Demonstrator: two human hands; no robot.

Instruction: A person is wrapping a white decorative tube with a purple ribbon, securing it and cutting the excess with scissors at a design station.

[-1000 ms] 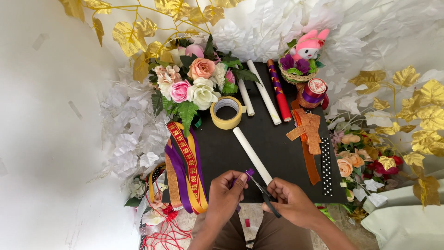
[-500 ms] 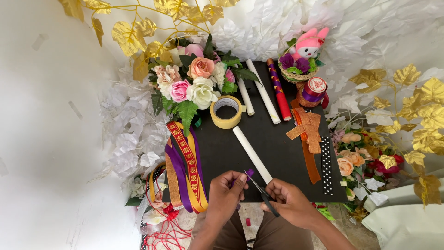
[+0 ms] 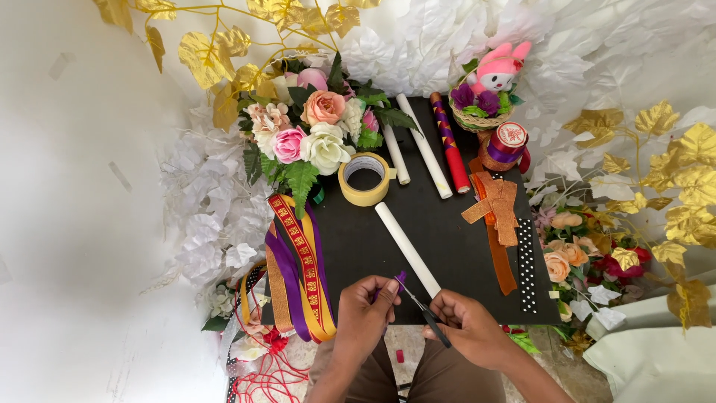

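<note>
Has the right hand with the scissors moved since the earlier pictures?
No. The right hand holds the scissors at the same spot, just below the near end of the white roll, as before.

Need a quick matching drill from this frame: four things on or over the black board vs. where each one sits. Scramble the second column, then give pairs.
Things:
1. tape roll
2. scissors
3. toy rabbit
4. dotted ribbon

Places:
A. in the basket at the far edge
B. flat along the board's right edge
C. beside the flower bunch
D. in the right hand, blades toward a purple scrap in the left hand

Pairs: 1-C, 2-D, 3-A, 4-B
</note>
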